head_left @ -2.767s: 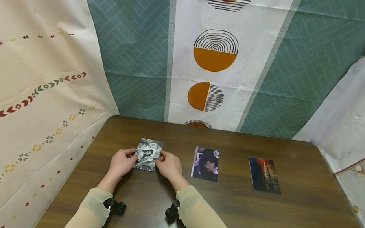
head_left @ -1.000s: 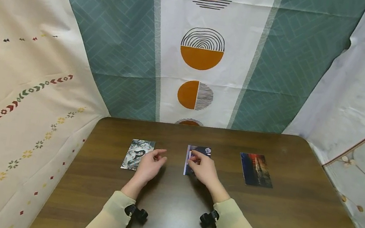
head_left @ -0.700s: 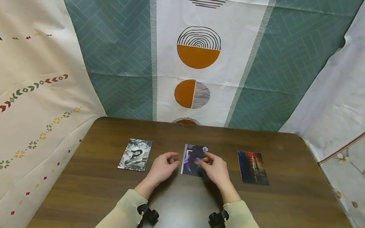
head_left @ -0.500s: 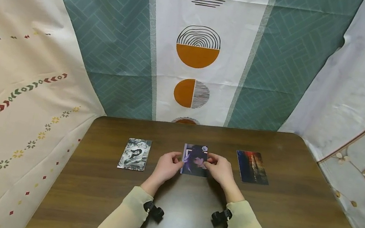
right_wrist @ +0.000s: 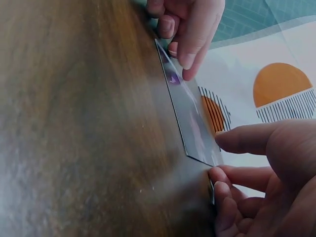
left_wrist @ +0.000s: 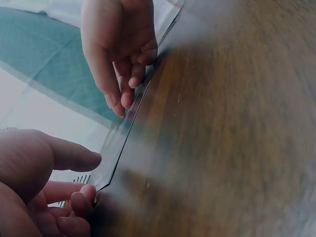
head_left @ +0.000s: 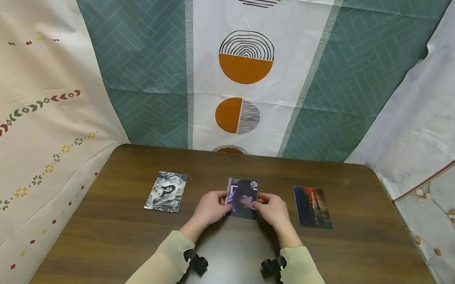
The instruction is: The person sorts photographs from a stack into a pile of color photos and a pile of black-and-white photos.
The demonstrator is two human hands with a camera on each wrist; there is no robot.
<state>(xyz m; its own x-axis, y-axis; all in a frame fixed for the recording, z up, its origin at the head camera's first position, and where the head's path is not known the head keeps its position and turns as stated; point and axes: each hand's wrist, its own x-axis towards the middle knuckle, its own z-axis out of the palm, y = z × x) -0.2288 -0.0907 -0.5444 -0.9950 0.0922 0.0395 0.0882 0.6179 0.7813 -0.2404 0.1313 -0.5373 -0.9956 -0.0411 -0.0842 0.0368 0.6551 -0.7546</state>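
A purple-and-dark photo card (head_left: 242, 198) with a dark-haired figure lies in the middle of the row, between both hands. My left hand (head_left: 209, 208) pinches its left edge, the thumb overlapping the face of the card. At the opposite edge my right hand (head_left: 274, 210) does the same, fingers curled at the side. In the left wrist view the card (left_wrist: 114, 148) appears as a thin glossy sheet low over the wood, its near corner at my left fingertips. The right wrist view has my right thumb above the card (right_wrist: 185, 118) and the fingers by its corner.
A black-and-white photo card (head_left: 166, 192) lies to the left, and a dark blue and orange one (head_left: 313, 207) to the right. The brown wooden table (head_left: 366, 283) ends at a patterned cloth (head_left: 148, 50) behind. Pale cloths hang along both sides.
Both hands have let go of the black-and-white card and moved right to the middle card. In the last half second they have closed onto its edges. The view has shifted slightly.
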